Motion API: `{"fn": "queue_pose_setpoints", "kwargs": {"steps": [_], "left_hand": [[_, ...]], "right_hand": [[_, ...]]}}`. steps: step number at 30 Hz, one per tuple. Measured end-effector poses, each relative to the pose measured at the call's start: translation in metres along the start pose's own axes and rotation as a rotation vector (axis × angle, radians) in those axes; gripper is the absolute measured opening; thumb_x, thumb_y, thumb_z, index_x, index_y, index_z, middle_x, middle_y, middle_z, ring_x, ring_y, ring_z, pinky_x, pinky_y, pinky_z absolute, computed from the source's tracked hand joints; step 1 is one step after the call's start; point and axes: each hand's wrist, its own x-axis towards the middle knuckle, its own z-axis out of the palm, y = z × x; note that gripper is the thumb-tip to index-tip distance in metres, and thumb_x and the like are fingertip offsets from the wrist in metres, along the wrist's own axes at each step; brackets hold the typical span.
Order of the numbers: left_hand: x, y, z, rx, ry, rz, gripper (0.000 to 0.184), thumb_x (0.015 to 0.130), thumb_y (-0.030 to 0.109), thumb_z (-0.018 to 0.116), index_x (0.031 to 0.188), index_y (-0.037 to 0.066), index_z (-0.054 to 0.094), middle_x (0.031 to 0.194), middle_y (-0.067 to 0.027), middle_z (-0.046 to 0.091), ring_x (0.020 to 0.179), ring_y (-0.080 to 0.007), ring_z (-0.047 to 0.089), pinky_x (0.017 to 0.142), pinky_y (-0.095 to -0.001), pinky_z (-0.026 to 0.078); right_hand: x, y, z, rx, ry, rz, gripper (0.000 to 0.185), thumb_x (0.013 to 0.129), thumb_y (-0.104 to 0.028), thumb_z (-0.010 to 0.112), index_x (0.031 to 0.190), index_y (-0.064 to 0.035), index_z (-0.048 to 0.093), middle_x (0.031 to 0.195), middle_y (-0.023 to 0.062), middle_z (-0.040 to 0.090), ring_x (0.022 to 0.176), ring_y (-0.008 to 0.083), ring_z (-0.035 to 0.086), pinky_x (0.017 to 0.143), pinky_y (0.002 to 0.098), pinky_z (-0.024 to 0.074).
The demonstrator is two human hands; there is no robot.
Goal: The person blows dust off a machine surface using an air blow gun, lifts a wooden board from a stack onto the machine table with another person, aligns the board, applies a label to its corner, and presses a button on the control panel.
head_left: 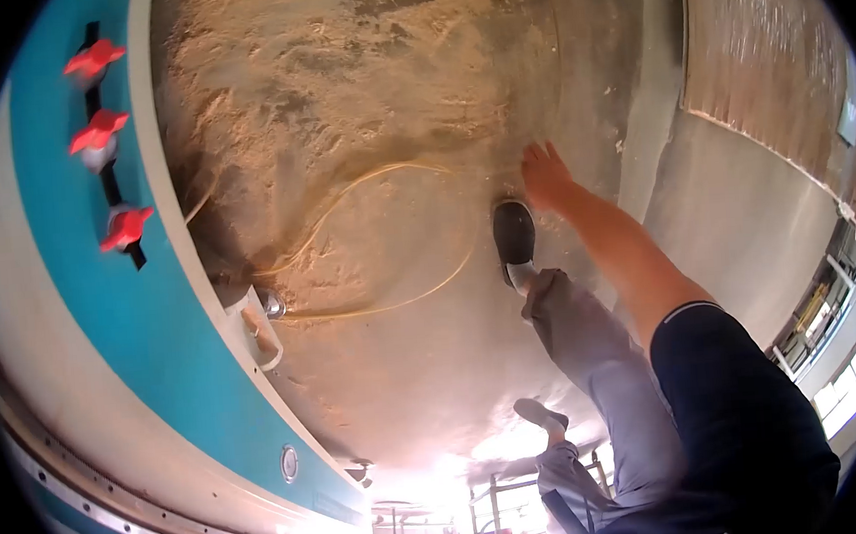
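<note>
Across a scuffed, dust-streaked floor [405, 368], a thin yellow cord [401, 166] lies in a rounded loop. To its right, the right hand [547, 179], loosely open, appears empty near a blunt black shoe [514, 231]; leftward, smooth teal-and-white panelling [166, 355] carries winged red knobs [98, 129].

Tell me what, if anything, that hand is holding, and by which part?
The right hand appears empty, with no object showing in it. The left hand is out of view, so its hold cannot be told.
</note>
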Motion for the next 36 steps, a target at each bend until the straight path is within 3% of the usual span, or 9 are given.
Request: {"fn": "queue_pose_setpoints", "kwargs": {"steps": [4,5,10,12,18,23,27,30,36], "left_hand": [[-0.016,-0.006,0.028,-0.087,0.057,0.067,0.049,0.081,0.034,0.062,0.122,0.01,0.051,0.124,-0.019,0.051,0.109,-0.039,0.046,0.09,-0.0519,0.038],[-0.017,-0.01,0.038,-0.112,0.082,0.1,0.05,0.081,0.035,0.062,0.123,0.01,0.051,0.124,-0.019,0.05,0.11,-0.039,0.046,0.09,-0.0522,0.038],[0.024,-0.075,0.124,-0.201,0.254,0.223,0.053,0.085,0.041,0.056,0.128,0.01,0.048,0.13,-0.019,0.048,0.116,-0.0396,0.044,0.094,-0.0545,0.035],[0.022,-0.012,0.023,-0.593,0.346,0.146,0.045,0.081,0.027,0.064,0.116,0.002,0.055,0.107,-0.0186,0.059,0.095,-0.0372,0.056,0.084,-0.0439,0.046],[0.005,0.006,-0.035,-0.528,0.509,0.812,0.045,0.086,0.023,0.062,0.123,0.0,0.051,0.122,-0.0209,0.055,0.111,-0.0314,0.053,0.094,-0.0368,0.042],[-0.069,-0.007,-0.032,-1.12,-0.114,1.105,0.048,0.093,0.027,0.051,0.132,0.0,0.043,0.127,-0.011,0.051,0.118,-0.0216,0.046,0.102,-0.0335,0.032],[-0.127,-0.053,0.038,-1.021,-0.41,1.088,0.05,0.095,0.028,0.047,0.135,-0.001,0.04,0.128,-0.0099,0.05,0.118,-0.0179,0.044,0.101,-0.0308,0.031],[-0.154,-0.084,0.091,-0.799,-0.253,1.184,0.04,0.097,0.029,0.044,0.122,-0.002,0.052,0.113,-0.0089,0.06,0.106,-0.0177,0.053,0.089,-0.0316,0.04],[-0.163,-0.232,0.201,-0.431,0.368,0.952,0.032,0.093,0.035,0.045,0.099,0.009,0.063,0.089,-0.0193,0.063,0.088,-0.0391,0.059,0.074,-0.0455,0.047]], "right_hand": [[-0.107,-0.011,0.01,0.153,0.061,-0.298,0.021,0.058,-0.02,0.062,0.072,-0.0045,0.065,0.08,0.0185,0.056,0.083,0.0355,0.056,0.077,0.0473,0.0427],[-0.138,-0.017,0.001,0.246,-0.099,-0.233,0.017,0.063,-0.017,0.06,0.075,-0.0073,0.065,0.079,0.0183,0.057,0.081,0.0358,0.057,0.073,0.0467,0.0448],[-0.301,-0.068,-0.102,0.896,0.176,-0.152,0.02,0.08,-0.011,0.056,0.097,-0.0102,0.065,0.089,0.0159,0.063,0.083,0.033,0.062,0.071,0.0409,0.0489],[-0.359,-0.098,-0.146,1.153,0.242,0.002,0.023,0.081,-0.012,0.058,0.103,-0.0089,0.064,0.087,0.0169,0.065,0.081,0.0309,0.064,0.067,0.0382,0.0496],[-0.558,-0.187,-0.199,1.424,0.328,-0.18,0.031,0.087,-0.012,0.055,0.114,0.0032,0.06,0.076,0.0003,0.061,0.068,0.0065,0.054,0.062,0.0239,0.0448],[-0.726,-0.279,-0.166,1.914,0.25,-0.225,0.031,0.089,-0.01,0.053,0.116,0.0061,0.057,0.073,0.0023,0.057,0.059,0.0058,0.047,0.052,0.0194,0.036],[-0.813,-0.31,-0.16,2.295,0.207,-0.282,0.028,0.09,-0.011,0.053,0.112,0.0049,0.056,0.07,0.0037,0.053,0.05,0.0047,0.035,0.044,0.0179,0.0262],[-0.854,-0.296,-0.166,2.421,0.289,-0.33,0.023,0.088,-0.011,0.05,0.107,0.0013,0.057,0.063,0.0007,0.045,0.045,0.0054,0.031,0.041,0.0197,0.0244],[-0.86,-0.241,-0.082,2.403,0.45,-0.07,0.014,0.09,-0.015,0.051,0.1,-0.0071,0.055,0.065,-0.0005,0.049,0.048,0.0084,0.041,0.042,0.0228,0.0326]]}}
